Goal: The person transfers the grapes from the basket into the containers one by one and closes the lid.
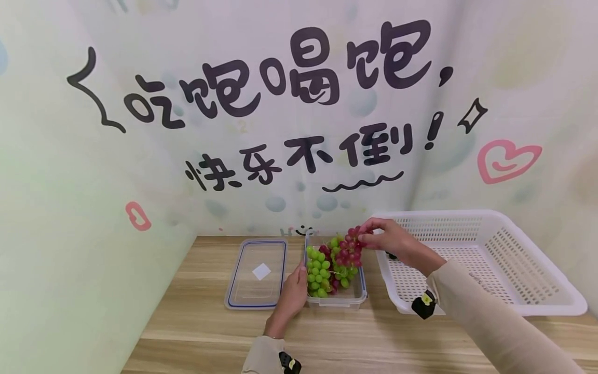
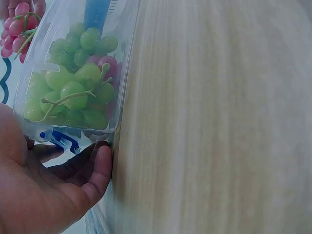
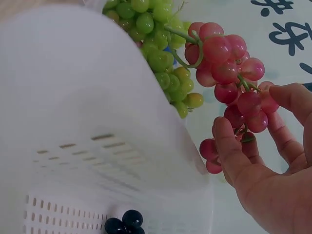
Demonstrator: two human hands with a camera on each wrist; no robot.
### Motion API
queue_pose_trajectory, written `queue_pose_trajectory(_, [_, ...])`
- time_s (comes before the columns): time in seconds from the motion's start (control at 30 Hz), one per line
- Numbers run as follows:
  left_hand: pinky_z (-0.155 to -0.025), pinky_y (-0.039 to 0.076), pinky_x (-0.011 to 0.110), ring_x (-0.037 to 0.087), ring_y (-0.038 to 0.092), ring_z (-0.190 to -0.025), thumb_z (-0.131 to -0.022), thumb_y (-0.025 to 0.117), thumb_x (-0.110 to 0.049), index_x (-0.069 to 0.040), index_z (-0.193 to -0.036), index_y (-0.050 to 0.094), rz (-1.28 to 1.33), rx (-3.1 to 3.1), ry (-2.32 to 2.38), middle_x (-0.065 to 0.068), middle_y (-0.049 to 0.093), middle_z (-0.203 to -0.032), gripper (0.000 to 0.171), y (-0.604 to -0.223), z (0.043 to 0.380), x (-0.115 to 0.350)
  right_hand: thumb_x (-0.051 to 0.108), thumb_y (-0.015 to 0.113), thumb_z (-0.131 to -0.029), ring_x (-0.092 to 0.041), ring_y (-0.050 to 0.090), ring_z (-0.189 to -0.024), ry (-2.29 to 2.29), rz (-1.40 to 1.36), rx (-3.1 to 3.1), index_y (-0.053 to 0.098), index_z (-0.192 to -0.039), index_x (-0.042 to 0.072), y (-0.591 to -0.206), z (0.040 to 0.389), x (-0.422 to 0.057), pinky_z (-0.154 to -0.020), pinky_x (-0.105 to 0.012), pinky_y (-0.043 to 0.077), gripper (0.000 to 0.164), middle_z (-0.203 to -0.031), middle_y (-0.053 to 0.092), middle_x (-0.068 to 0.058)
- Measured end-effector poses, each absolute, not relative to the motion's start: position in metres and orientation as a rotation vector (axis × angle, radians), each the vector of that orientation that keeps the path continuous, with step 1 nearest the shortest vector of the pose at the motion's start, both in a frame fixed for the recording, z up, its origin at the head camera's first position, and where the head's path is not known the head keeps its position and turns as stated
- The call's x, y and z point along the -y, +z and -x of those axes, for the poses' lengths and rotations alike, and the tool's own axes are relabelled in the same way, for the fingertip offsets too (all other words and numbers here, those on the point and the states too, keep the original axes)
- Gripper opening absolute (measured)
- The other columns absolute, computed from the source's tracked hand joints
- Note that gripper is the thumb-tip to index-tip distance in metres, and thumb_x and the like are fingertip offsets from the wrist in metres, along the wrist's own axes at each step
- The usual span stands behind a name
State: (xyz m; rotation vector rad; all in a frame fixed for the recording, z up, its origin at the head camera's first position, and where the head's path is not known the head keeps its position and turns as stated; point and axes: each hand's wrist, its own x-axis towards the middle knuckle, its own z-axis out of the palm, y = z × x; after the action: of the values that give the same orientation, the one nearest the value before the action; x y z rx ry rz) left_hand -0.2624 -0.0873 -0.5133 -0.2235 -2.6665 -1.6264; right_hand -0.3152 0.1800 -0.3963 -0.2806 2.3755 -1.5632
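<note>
My right hand point(image 1: 386, 240) pinches a bunch of red grapes point(image 1: 349, 249) by its end and holds it over a clear plastic food container point(image 1: 337, 302). In the right wrist view, thumb and fingers close around the red grapes point(image 3: 226, 63). The container holds bunches of green grapes point(image 1: 318, 270) and some red grapes. At the container's left side, my left hand point(image 1: 294, 291) grips the wall; in the left wrist view its fingers point(image 2: 100, 170) bend just by the blue-sealed side clip point(image 2: 66, 141).
Left of the container lies its clear lid point(image 1: 249, 280) with a blue seal and a white label. A white perforated basket point(image 1: 472, 259) stands to the right, with a few dark grapes point(image 3: 126, 224) inside. Behind rises a printed backdrop point(image 1: 299, 130).
</note>
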Motion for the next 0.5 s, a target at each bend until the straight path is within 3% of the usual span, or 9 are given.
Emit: queue_pose_trajectory(0.5, [-0.114,0.03,0.056,0.043,0.034,-0.141,-0.111,0.023,-0.023,0.006,-0.151,0.031,0.21,2.664,-1.614,0.028,0.038,-0.152,0.05,-0.512,0.262,0.087,0.015,0.067,-0.093,-0.023,0.061,-0.102,-1.446,0.406,-2.489,0.067,-0.098,0.01,-0.414,0.304,-0.155,-0.085,-0.037,0.052,0.007,-0.113,0.064,-0.008])
